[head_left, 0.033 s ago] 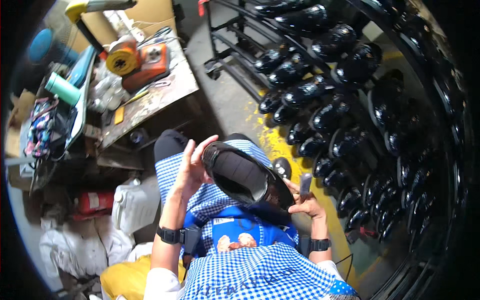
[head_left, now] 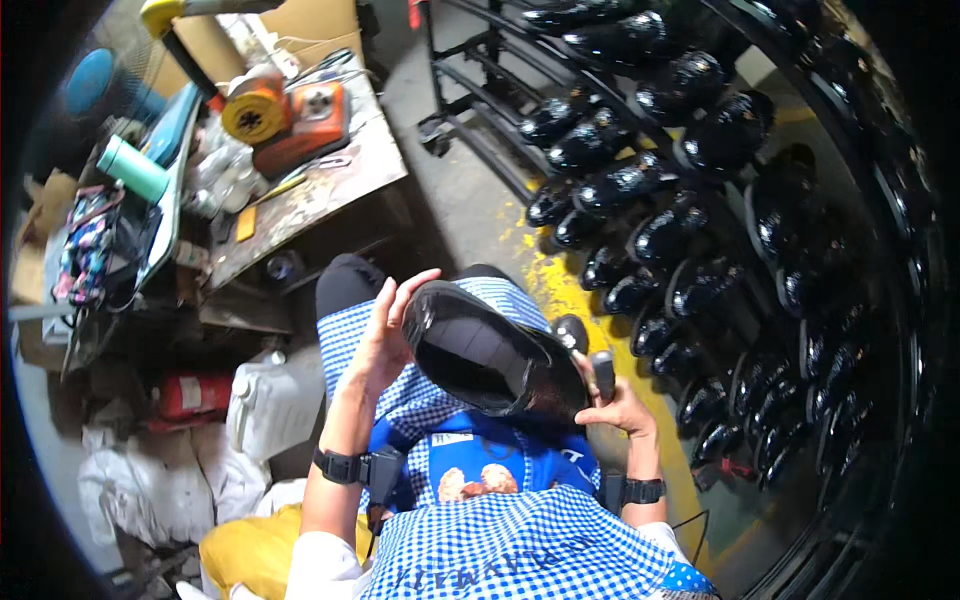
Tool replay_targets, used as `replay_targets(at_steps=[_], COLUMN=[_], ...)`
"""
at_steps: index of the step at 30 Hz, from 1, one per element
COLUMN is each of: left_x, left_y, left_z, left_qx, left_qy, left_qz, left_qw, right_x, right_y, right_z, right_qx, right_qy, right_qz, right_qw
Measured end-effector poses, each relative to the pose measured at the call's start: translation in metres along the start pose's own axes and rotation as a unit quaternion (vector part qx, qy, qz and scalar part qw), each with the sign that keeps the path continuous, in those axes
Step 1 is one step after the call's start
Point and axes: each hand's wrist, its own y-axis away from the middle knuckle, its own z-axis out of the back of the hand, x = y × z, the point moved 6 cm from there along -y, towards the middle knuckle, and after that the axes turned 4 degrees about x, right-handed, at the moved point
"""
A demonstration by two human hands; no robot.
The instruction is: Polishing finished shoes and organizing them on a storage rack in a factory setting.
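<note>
A glossy black boot (head_left: pixel 560 385) lies tilted above my lap, its wide opening turned up toward me so the dark lining shows. My left hand (head_left: pixel 388 335) is closed on the left rim, fingers behind it and fingertips rising above the edge. At the other end my right hand (head_left: pixel 622 410) grips the boot's lower right side with the thumb pressed to it. A short dark grey handle (head_left: pixel 602 374) sticks up from the same right hand; the rest of that tool is hidden. Under the boot is my blue checked apron (head_left: pixel 490 545).
Black racks (head_left: pixel 480 130) with many shiny black boots (head_left: pixel 665 230) fill the right. At the upper left, a worn workbench (head_left: pixel 345 190) carries an orange machine (head_left: pixel 320 115). A white jerrycan (head_left: pixel 275 405), a red container (head_left: pixel 190 397) and yellow cloth (head_left: pixel 255 555) lie at lower left.
The boot has turned slightly, its opening now facing me more and its left rim a little higher. The handle in my right hand has tipped a little. Both hands keep their hold.
</note>
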Motion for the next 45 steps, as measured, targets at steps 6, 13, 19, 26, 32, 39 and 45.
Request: replay_targets(at_steps=[6,13,19,26,32,39,45], left_x=[0.004,0.004,0.009,0.082,0.166,0.169,0.167], left_y=[0.027,0.026,-0.003,-0.044,-0.046,-0.052,-0.053], left_z=[0.033,0.008,-0.019,-0.064,-0.041,-0.034,-0.028], left_qx=[-0.029,0.039,0.066,0.109,0.097,0.072,0.066], left_qy=[0.023,0.011,0.004,-0.007,-0.072,-0.007,0.004], left_qz=[-0.078,-0.07,-0.09,0.103,0.228,0.228,0.219], left_qw=[0.996,0.997,0.994,0.989,0.966,0.971,0.973], right_x=[0.009,-0.011,-0.054,-0.103,-0.143,-0.142,-0.117], right_y=[-0.016,-0.014,0.018,0.092,0.145,0.13,0.12], right_z=[0.002,0.002,0.033,0.049,0.085,0.19,0.206], right_qx=[-0.076,-0.094,-0.143,-0.397,-0.5,-0.637,-0.707], right_qy=[0.122,-0.094,-0.035,-0.342,-0.438,-0.413,-0.291], right_qz=[-0.037,0.065,0.003,0.053,0.159,0.128,0.005], right_qw=[0.989,0.989,0.989,0.85,0.73,0.638,0.644])
